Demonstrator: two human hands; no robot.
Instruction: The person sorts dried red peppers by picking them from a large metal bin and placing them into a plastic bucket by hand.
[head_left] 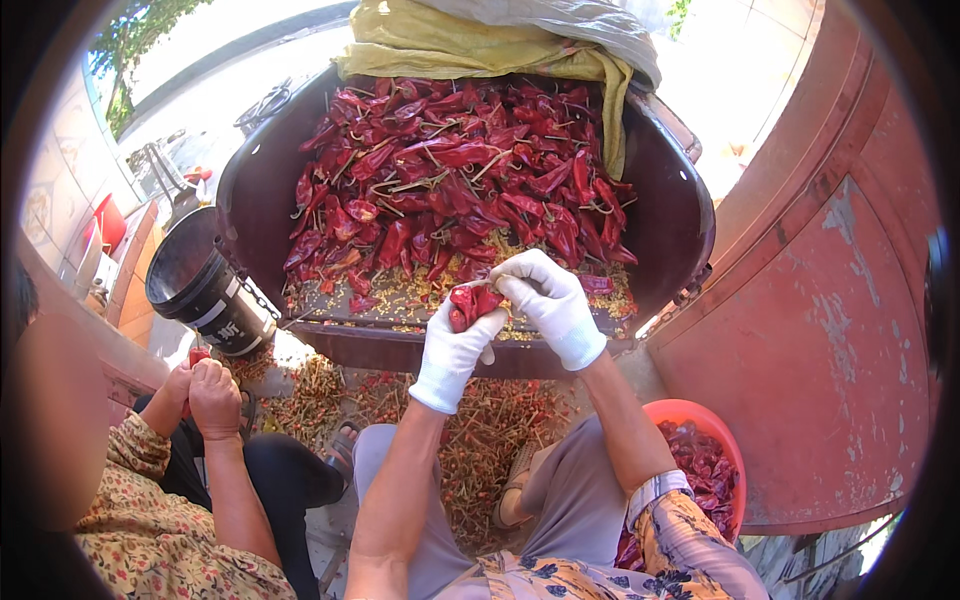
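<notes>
In a white glove, my left hand (453, 350) is closed around a dried red chili pepper (472, 304). My right hand (545, 300), gloved too, pinches at the pepper's stem end, its thumb and forefinger together. Both hands are raised over the near edge of a dark metal cart bed (660, 215). Inside the bed lies a big heap of dried red chilies (430, 170) with pale stems. Loose yellow seeds (400, 315) are scattered along the bed's near side.
A red tub (735, 450) of chilies stands by my right leg, near a rusty red metal door (800, 330). A black bucket (180, 270) is left of the cart. Stems litter the floor (490, 430). At left, another person's hands (210, 395) hold a chili.
</notes>
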